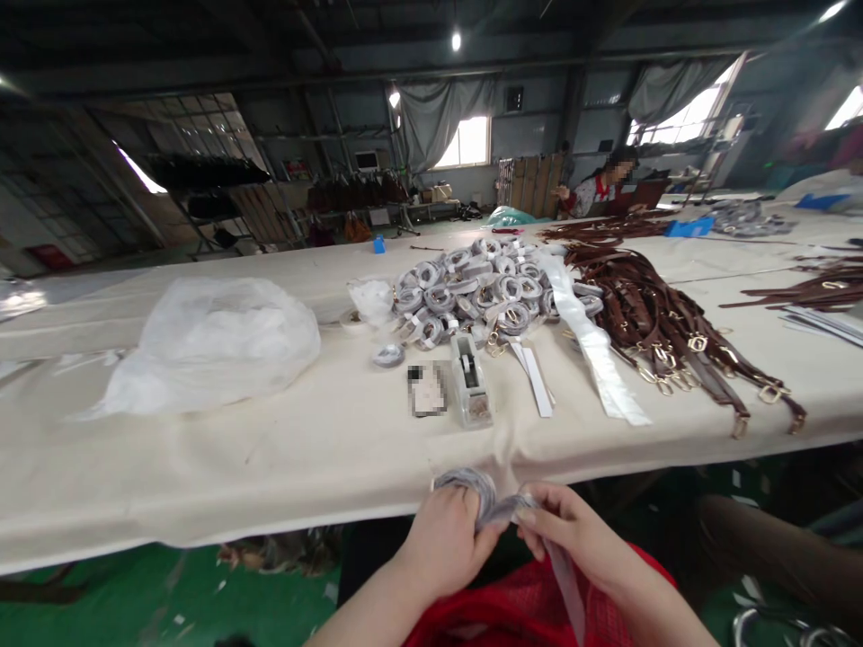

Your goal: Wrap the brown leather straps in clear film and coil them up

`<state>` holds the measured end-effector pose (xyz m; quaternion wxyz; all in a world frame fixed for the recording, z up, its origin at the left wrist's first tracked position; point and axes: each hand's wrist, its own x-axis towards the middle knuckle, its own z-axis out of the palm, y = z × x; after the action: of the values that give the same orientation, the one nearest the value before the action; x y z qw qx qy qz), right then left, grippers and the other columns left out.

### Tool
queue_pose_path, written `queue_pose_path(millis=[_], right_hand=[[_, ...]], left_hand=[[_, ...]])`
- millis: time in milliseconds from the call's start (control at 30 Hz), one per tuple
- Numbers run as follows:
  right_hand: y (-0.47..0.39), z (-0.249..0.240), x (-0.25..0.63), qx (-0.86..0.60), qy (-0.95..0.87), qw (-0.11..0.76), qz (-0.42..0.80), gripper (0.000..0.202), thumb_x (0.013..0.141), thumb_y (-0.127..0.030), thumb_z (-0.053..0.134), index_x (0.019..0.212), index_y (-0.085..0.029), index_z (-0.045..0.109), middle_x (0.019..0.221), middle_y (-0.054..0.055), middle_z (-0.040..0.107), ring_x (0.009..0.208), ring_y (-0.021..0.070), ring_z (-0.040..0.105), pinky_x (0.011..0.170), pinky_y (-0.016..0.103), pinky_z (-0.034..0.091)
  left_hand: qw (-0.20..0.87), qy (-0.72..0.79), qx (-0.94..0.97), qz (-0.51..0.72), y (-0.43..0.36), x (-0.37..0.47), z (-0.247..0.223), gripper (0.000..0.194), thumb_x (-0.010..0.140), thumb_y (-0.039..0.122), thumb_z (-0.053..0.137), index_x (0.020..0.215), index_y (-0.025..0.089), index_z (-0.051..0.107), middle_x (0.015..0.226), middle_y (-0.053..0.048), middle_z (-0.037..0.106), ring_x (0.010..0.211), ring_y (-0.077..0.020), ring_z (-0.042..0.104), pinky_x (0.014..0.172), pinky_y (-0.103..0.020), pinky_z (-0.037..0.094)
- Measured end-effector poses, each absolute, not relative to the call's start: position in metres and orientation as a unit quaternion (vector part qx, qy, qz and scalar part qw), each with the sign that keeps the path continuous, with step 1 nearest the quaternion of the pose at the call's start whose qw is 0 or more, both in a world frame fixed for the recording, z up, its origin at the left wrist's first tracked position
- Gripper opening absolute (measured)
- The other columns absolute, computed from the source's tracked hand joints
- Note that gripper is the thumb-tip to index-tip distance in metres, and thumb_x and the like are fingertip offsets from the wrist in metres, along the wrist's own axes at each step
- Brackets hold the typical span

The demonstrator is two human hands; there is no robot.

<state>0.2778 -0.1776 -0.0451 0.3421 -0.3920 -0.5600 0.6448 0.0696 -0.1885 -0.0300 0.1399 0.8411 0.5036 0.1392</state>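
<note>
Just over the table's near edge, my left hand is closed around a coiled strap in greyish translucent wrapping. Its loose end runs across to my right hand, which pinches it and lets the tail hang over my lap. On the table ahead lies a tape dispenser, with a small pixelated item to its left. A single wrapped coil sits apart from a large heap of similar coils behind the dispenser.
To the right lie brown leather straps with metal buckles, a white plastic strip and narrow white paper strips. A big translucent plastic bag rests at left on the cloth-covered table. Another person is behind the far side.
</note>
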Motion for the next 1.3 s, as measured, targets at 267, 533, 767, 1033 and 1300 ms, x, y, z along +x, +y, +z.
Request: queue_pose_path(millis=[267,533,767,1033,1300], right_hand=[[-0.168,-0.031,0.290,-0.404,-0.765,0.245,0.437,0.038,0.099,-0.043,0.044,0.092,-0.018,0.072,0.085,0.006,0.072,0.078,0.0212,0.065,0.075,0.031,0.050],[-0.201,-0.062,0.247,-0.369,-0.653,0.300,0.590,0.052,0.099,-0.059,0.034,0.124,-0.023,0.062,0.095,0.006,0.069,0.091,0.0222,0.064,0.085,0.034,0.053],[-0.205,-0.059,0.233,-0.361,-0.615,0.335,0.616,0.051,0.097,-0.061,0.038,0.114,-0.019,0.062,0.088,0.006,0.067,0.085,0.0222,0.061,0.080,0.034,0.053],[-0.203,-0.073,0.224,-0.299,-0.516,0.396,0.698,0.041,0.091,-0.060,0.052,0.091,-0.019,0.056,0.072,0.000,0.059,0.066,0.0159,0.054,0.068,0.029,0.047],[-0.190,-0.050,0.262,-0.349,-0.625,0.345,0.608,0.038,0.096,-0.052,0.046,0.090,-0.017,0.060,0.080,0.001,0.058,0.071,0.0151,0.050,0.069,0.025,0.044]], left_hand=[[0.788,0.364,0.474,0.149,-0.187,0.060,-0.040,0.072,0.086,0.075,0.032,0.068,0.013,0.065,0.040,-0.002,0.051,0.031,-0.0126,0.041,0.035,-0.023,0.029],[0.887,0.246,0.232,0.314,-0.181,0.056,-0.056,0.069,0.093,0.061,0.032,0.066,0.009,0.067,0.033,-0.001,0.044,0.031,-0.0138,0.044,0.036,-0.022,0.031],[0.898,0.201,0.157,0.359,-0.185,0.064,-0.060,0.063,0.091,0.062,0.036,0.070,0.011,0.067,0.037,0.000,0.046,0.034,-0.0132,0.044,0.042,-0.024,0.036],[0.887,0.241,0.174,0.352,-0.186,0.071,-0.071,0.062,0.081,0.067,0.043,0.072,0.012,0.069,0.043,-0.005,0.058,0.040,-0.0175,0.053,0.054,-0.030,0.046],[0.819,0.346,0.243,0.389,-0.179,0.068,-0.066,0.044,0.077,0.053,0.065,0.088,0.011,0.071,0.082,-0.011,0.073,0.085,-0.0246,0.067,0.081,-0.033,0.048]])
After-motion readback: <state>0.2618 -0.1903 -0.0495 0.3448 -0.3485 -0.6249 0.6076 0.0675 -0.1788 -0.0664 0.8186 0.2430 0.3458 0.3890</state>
